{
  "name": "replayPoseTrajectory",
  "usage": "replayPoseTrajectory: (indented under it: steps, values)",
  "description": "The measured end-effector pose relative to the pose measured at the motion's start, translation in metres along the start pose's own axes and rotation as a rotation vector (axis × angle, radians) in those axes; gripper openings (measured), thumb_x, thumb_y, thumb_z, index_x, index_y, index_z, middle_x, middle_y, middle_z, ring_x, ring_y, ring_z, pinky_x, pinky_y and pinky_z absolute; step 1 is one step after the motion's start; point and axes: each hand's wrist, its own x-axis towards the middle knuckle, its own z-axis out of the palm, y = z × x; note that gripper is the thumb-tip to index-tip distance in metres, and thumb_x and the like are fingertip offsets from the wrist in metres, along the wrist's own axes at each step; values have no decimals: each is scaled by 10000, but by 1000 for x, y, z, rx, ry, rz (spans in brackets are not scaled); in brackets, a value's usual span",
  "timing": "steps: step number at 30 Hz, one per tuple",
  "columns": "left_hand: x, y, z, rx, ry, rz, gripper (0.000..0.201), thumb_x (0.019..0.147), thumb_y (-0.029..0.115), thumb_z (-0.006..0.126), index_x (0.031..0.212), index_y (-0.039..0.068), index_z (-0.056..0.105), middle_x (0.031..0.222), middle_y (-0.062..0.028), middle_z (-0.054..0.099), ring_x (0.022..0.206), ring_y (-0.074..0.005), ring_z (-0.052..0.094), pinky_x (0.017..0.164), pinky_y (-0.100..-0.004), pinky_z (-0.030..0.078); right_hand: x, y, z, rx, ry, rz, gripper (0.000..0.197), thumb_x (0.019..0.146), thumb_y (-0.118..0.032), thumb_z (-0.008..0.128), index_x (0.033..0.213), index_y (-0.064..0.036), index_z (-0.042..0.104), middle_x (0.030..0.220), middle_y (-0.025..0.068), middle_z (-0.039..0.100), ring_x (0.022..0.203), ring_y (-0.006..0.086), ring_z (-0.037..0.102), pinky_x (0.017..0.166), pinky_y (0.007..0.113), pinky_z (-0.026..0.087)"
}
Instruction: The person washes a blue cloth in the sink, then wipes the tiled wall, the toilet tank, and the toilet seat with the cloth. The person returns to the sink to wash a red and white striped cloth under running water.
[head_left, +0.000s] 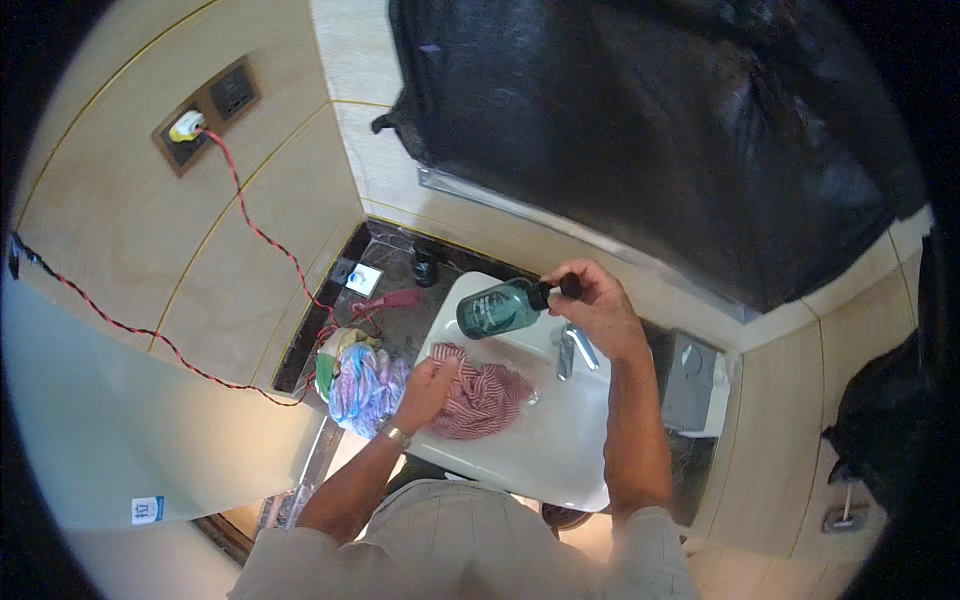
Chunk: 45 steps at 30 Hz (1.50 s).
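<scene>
My right hand (602,312) grips a green see-through bottle (497,309) by its black pump top. The bottle is tipped on its side above the white sink (572,445), its base pointing left. Below it, a red-and-white striped cloth (485,402) lies bunched in the left part of the basin. My left hand (427,390), with a metal watch on the wrist, is closed on the cloth's left edge. A chrome faucet (577,352) stands at the back of the sink, just below my right hand. The pump's nozzle is mostly hidden by my fingers.
Left of the sink are a shiny plastic bag (362,388), a pink-red brush-like item (392,300), a small white square (364,279) and a dark container (425,266). A twisted cord (262,232) hangs from a wall socket. Black sheeting (640,120) covers the wall ahead. A grey box (688,385) stands right.
</scene>
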Motion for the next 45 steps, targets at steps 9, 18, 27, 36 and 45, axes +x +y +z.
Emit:
replayPoseTrajectory:
  steps: [9,18,27,36,45]
  values:
    - [-39,14,-9,638,-259,412,355,929,305,742,731,25,653,815,-136,630,926,-325,636,786,-444,510,-65,12,-38,66,3,48,313,871,46,750,1145,-81,668,1032,-8,647,894,83,620,773,248,523]
    - [-29,-55,32,984,-358,263,819,765,439,841,1409,70,496,1336,-242,604,1231,-455,580,1056,-538,464,-147,43,-42,-33,17,199,305,876,-29,784,1157,-75,676,1030,8,665,928,121,649,842,284,552]
    - [-7,-70,53,920,-577,-11,517,906,466,701,1204,44,718,1081,-200,759,978,-352,742,878,-448,580,-204,85,-2,-316,262,355,287,871,-40,774,1136,-74,671,1021,64,696,904,178,688,795,329,577]
    - [-29,-67,45,-644,-509,-601,368,971,191,682,1285,4,642,1101,-125,754,929,-235,760,759,-353,635,-207,118,54,-406,309,383,290,836,-71,780,1107,-81,676,987,89,701,918,233,679,830,356,545]
    - [-46,-53,39,-827,-540,-645,409,994,200,644,1326,-31,581,1122,-188,738,891,-273,757,740,-393,653,-198,119,84,-289,351,374,280,873,11,738,1137,-47,665,1044,56,681,960,165,667,819,317,586]
